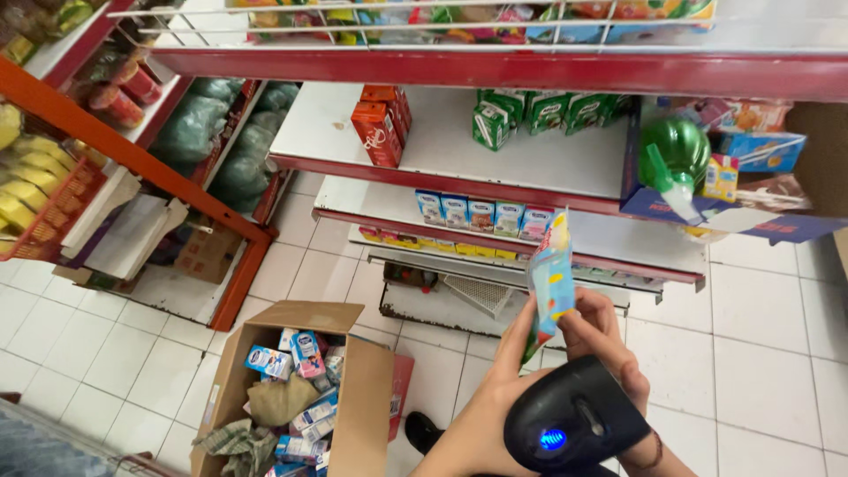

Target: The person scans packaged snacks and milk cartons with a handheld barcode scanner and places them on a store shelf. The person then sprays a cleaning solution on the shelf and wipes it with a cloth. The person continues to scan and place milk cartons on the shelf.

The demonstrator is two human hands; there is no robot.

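Low left: open cardboard box (353,389) on the floor w/ small cartons (300,349) and crumpled stuff inside. Centre: left hand (495,397) pinches a slim light-blue pouch (550,278) by its bottom end, held upright in front of the shelves (459,159). Looks light, soft, prob. crinkly; grip near an edge seam, don't squeeze. Right hand (618,371) is wrapped around a black barcode scanner (574,420), blue light on, just below the pouch.

Soft, even daylight is filling the aisle, glaring off the white floor tiles (760,353) and pale shelves (530,141). Wide-angle distortion is bending the edges; the near scanner (574,415) is showing slight blur.
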